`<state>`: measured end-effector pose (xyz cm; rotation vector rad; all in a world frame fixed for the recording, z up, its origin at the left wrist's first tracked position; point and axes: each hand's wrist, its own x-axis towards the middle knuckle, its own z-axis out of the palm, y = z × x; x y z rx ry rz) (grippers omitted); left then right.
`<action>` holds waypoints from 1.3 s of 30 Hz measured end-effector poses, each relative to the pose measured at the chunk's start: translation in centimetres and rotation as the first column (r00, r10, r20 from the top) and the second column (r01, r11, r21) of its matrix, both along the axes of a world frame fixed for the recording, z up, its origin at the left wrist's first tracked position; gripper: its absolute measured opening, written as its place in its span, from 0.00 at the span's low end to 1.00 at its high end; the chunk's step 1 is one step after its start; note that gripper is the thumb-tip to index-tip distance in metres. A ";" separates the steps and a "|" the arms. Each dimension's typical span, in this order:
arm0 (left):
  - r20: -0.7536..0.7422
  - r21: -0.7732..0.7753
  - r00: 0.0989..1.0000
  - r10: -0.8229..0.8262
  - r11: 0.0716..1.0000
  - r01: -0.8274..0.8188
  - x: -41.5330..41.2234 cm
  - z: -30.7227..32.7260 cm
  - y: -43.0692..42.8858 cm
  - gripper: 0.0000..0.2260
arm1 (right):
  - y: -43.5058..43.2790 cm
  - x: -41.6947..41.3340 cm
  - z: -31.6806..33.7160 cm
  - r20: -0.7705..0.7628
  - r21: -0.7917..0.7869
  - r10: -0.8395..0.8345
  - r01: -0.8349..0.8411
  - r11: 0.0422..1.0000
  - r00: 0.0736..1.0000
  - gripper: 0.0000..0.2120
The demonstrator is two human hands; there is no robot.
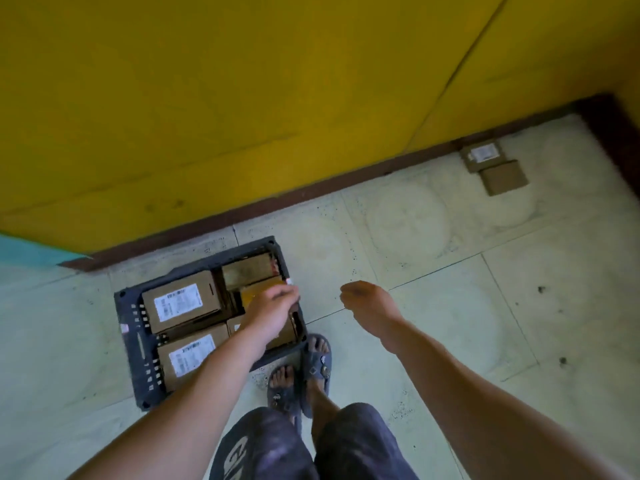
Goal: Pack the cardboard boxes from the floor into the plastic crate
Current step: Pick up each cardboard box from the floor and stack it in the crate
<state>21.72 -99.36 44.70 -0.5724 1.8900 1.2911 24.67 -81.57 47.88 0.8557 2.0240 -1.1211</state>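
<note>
Boxes (504, 177) beyond the crate (133, 344) look light, stiff: grasp opposite sides. Left hand (273, 308) over crate, grip unclear; right hand (369, 301) loosely curled, empty.

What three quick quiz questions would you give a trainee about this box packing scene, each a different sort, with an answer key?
1. True or false: every cardboard box is already inside the crate.
2. Which hand is over the crate? A) left hand B) right hand C) both
3. Fill in: the right hand holds ____.
Key: 1 false, a labelled box and a plain box lie on the floor by the wall. 2 A. 3 nothing.
</note>
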 end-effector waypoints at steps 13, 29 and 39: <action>-0.151 0.183 0.957 -0.248 0.944 0.274 -1.9 13.2 24.5 0.12 | 21.8 8.6 12.2 -0.244 -0.120 -0.574 0.563 0.818 0.782 0.12; -0.061 0.148 0.951 -0.302 0.940 0.308 -1.1 13.7 61.6 0.07 | 61.8 12.4 11.8 -0.167 -0.140 -0.677 0.663 0.736 0.717 0.14; 0.077 0.120 0.986 -0.149 0.983 0.139 -12.6 5.8 81.2 0.07 | 81.9 -2.7 5.6 -0.090 -0.152 -0.612 0.596 0.788 0.786 0.12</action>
